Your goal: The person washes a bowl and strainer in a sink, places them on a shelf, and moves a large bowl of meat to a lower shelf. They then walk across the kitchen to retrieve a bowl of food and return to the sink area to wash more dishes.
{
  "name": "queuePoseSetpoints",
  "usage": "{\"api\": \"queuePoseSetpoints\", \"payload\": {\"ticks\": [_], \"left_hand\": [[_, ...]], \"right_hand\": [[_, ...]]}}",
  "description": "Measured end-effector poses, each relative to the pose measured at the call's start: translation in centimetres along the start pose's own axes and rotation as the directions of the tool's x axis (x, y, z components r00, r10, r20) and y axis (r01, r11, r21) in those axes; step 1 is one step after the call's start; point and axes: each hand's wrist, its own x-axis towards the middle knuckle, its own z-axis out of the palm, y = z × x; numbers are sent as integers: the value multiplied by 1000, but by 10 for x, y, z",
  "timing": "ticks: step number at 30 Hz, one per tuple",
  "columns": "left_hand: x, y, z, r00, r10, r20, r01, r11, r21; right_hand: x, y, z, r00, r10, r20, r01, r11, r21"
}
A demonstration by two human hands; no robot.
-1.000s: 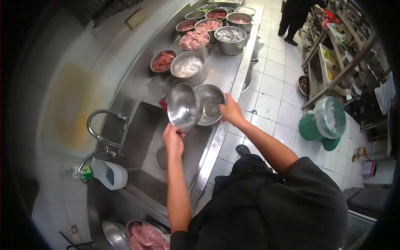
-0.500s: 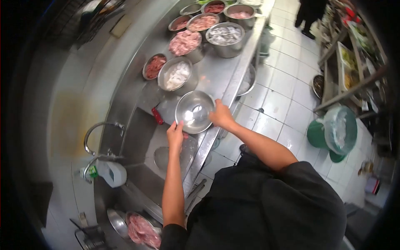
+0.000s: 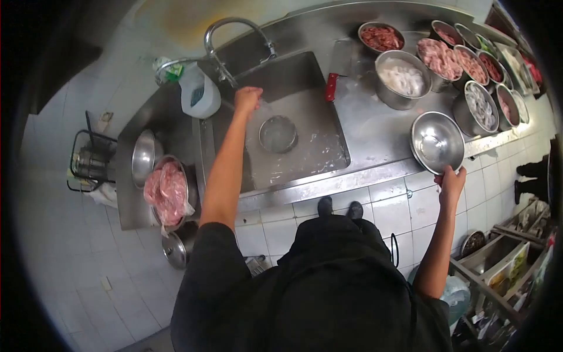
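My right hand point(image 3: 451, 183) grips the near rim of a shiny steel bowl point(image 3: 437, 142), which is tilted over the counter's front edge with its inside showing. My left hand point(image 3: 248, 100) is stretched over the sink point(image 3: 316, 132), close to the curved faucet point(image 3: 237, 24). Its fingers are curled closed, and whatever they hold, if anything, is hidden. In the sink basin, below and right of that hand, lies a round strainer-like piece point(image 3: 278, 134). A red-handled knife point(image 3: 332, 87) rests at the sink's right edge.
Steel pots of pale pieces point(image 3: 401, 81) and pink meat point(image 3: 438, 58) crowd the counter's right side. Left of the sink are a white jug point(image 3: 199, 92), a steel bowl point(image 3: 144, 158) and bagged meat point(image 3: 168, 193). A person's dark legs point(image 3: 532, 179) show at far right.
My view has swung left toward the sink. My left hand has let go of the bowl and moved toward the faucet. My right hand still holds the bowl, now out to the right.
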Motion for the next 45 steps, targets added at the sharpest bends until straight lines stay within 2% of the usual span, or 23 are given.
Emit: {"api": "queuePoseSetpoints", "payload": {"ticks": [5, 7, 12, 14, 16, 17, 19, 22, 23, 25, 27, 28, 29, 30, 31, 32, 36, 38, 40, 41, 43, 44, 45], "left_hand": [[33, -9, 1, 998, -59, 23, 59, 998, 3], [48, -18, 9, 998, -38, 57, 39, 999, -4], [83, -50, 23, 985, 11, 170, -22, 998, 65], [105, -59, 30, 975, 18, 220, -41, 994, 104], [114, -52, 37, 963, -86, 255, 97, 995, -31], [116, -44, 42, 961, -84, 262, 98, 994, -42], [109, -16, 48, 984, -88, 152, 157, 829, -537], [119, 9, 56, 969, -16, 246, 174, 750, -638], [129, 10, 61, 955, 27, 295, 180, 739, -650], [145, 12, 77, 983, -42, 181, 160, 683, -712], [129, 32, 80, 995, -94, 14, 86, 829, -553], [139, 29, 83, 989, 59, -135, -94, 959, -267], [119, 44, 83, 831, 448, -328, -243, 825, 510], [84, 62, 80, 783, 585, -212, -321, 671, 668], [86, 57, 81, 769, 630, -110, -354, 563, 747], [93, 53, 85, 750, 661, -11, -380, 445, 811], [97, 38, 78, 718, 686, 114, -449, 332, 830], [68, 34, 75, 697, 716, 48, -513, 451, 730], [54, 6, 83, 565, 825, 30, -657, 427, 621], [32, -4, 88, 646, 761, 59, -619, 477, 624], [-6, -26, 100, 773, 607, 184, -570, 537, 622], [-17, -38, 106, 812, 514, 276, -559, 552, 619], [-36, -43, 112, 793, 538, 286, -594, 577, 560]], "right_hand": [[-5, 15, -6, 998, 61, -6, -60, 998, 34], [-10, 18, -6, 984, 154, 91, -165, 978, 131], [-37, 15, 2, 981, 182, 72, -191, 969, 158], [-52, 10, 10, 981, 194, 1, -192, 969, 159], [-61, 15, 11, 979, 203, -18, -197, 966, 170], [-63, 16, 13, 977, 213, -20, -205, 959, 194], [-73, 13, 22, 974, 220, -47, -210, 965, 159], [-77, 22, 18, 959, 273, -84, -263, 959, 107], [-82, 24, 20, 961, 257, -104, -231, 950, 212], [-79, 30, 16, 975, 209, -82, -191, 965, 182], [-90, 7, 28, 955, 238, -178, -197, 956, 219], [-86, 14, 23, 959, 244, -143, -210, 953, 217], [-89, 7, 29, 945, 234, -228, -196, 964, 180], [-91, 2, 30, 961, 193, -196, -163, 973, 161], [-89, 16, 26, 955, 184, -232, -145, 974, 175], [-87, 12, 24, 972, 157, -175, -130, 980, 154], [-85, 2, 28, 980, 1, -197, 3, 1000, 24], [-91, -7, 34, 969, -117, -215, 93, 988, -121], [-99, -19, 40, 954, -244, -174, 175, 926, -335], [-100, -16, 41, 963, -251, -97, 189, 887, -420], [-90, 12, 45, 795, -607, 2, 516, 674, -529], [-88, 12, 43, 789, -615, 1, 525, 673, -521], [-84, 11, 39, 835, -550, 9, 482, 724, -493]]}}
